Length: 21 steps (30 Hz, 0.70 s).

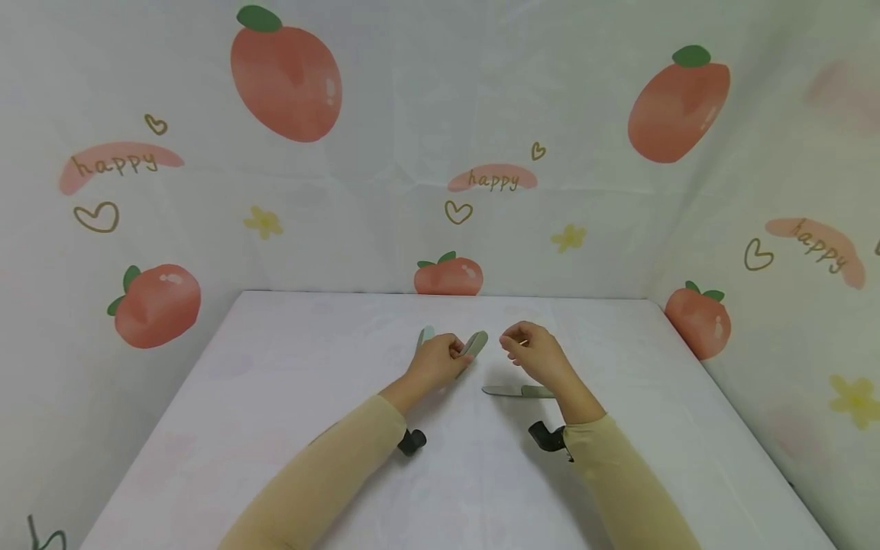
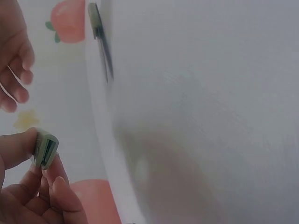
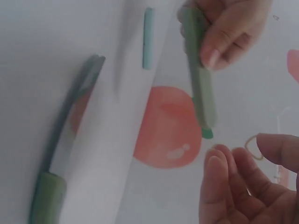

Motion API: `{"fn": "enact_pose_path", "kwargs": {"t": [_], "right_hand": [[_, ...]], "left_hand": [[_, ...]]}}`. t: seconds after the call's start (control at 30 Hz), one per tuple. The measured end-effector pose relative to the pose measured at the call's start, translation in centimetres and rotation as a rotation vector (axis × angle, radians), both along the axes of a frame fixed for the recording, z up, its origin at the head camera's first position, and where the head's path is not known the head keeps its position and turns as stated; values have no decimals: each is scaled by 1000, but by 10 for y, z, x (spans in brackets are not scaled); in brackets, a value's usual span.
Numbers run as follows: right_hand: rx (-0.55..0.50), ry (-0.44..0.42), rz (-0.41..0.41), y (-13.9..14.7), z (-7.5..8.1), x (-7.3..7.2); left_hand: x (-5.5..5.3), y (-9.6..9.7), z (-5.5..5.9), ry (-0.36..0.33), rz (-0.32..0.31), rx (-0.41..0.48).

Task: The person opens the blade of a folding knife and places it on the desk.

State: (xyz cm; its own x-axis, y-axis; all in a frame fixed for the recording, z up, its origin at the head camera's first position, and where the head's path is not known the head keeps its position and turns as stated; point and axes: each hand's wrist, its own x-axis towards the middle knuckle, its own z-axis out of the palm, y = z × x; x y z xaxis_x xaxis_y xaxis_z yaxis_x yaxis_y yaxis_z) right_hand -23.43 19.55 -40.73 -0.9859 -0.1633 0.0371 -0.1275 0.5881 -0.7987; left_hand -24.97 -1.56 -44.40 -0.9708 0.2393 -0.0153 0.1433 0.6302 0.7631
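Note:
My left hand (image 1: 435, 360) pinches a slim green piece (image 1: 476, 344) between thumb and fingers, tilted up off the table. Its near end shows a dark slot in the left wrist view; its kind does not show clearly. To the right, my right hand (image 1: 539, 356) is raised with fingers loosely bent and holds nothing. Below it on the table lies a knife (image 1: 522, 392) with a green handle and a bare blade pointing left, its handle end partly hidden by the right wrist. In the right wrist view the knife's handle (image 3: 46, 198) is at the lower left.
A light-blue strip (image 1: 428, 333) lies on the table beyond my left hand, partly covered by it. The white table (image 1: 289, 397) is bounded by a printed cloth backdrop (image 1: 385, 153) at the back and sides. Black wrist-camera mounts (image 1: 548, 436) project from both sleeves.

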Motion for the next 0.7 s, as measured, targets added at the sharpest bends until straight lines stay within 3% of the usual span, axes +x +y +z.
{"fn": "enact_pose_path", "kwargs": {"t": [0.33,0.7], "right_hand": [[-46,71,-102,-16,-12,0],[-101,42,-54,-26,-16,3]], "left_hand": [[14,-4,7,57,-25,89],[22,-9,5,-9,-85,263]]}}
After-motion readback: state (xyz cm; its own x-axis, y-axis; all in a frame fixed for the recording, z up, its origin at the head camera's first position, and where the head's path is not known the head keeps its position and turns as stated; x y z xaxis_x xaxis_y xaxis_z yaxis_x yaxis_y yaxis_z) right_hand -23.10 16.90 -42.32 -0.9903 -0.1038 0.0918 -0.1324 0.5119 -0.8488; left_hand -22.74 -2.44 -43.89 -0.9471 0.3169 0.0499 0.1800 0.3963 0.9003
